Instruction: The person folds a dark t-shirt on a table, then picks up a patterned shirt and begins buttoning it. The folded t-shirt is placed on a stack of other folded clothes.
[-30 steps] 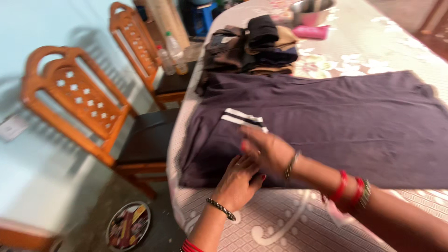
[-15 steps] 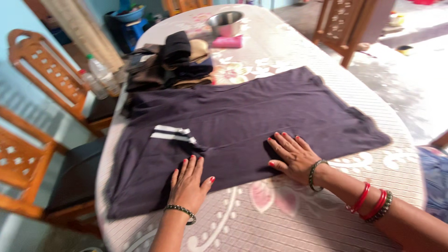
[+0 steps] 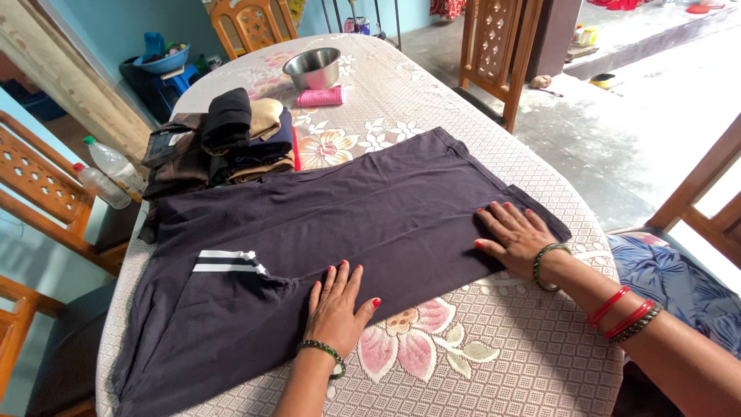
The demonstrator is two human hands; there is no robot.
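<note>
A dark purple garment (image 3: 340, 216) with two white stripes (image 3: 228, 262) lies spread flat across the table (image 3: 494, 347). My left hand (image 3: 338, 305) rests palm down on its near edge, fingers together. Farther right, my right hand (image 3: 519, 234) presses flat on the garment's right end, fingers spread. Both wrists carry bangles. Neither hand grips anything.
A stack of folded dark and tan clothes (image 3: 224, 139) sits at the table's far left. Behind it stand a steel bowl (image 3: 312, 68) and a pink rolled cloth (image 3: 319, 96). Wooden chairs (image 3: 494, 54) surround the table. Two plastic bottles (image 3: 108, 174) stand on the left chair.
My right hand slid rightward along the garment from beside the left hand to its right end. The view swung right, so the cloth now shows in full.
</note>
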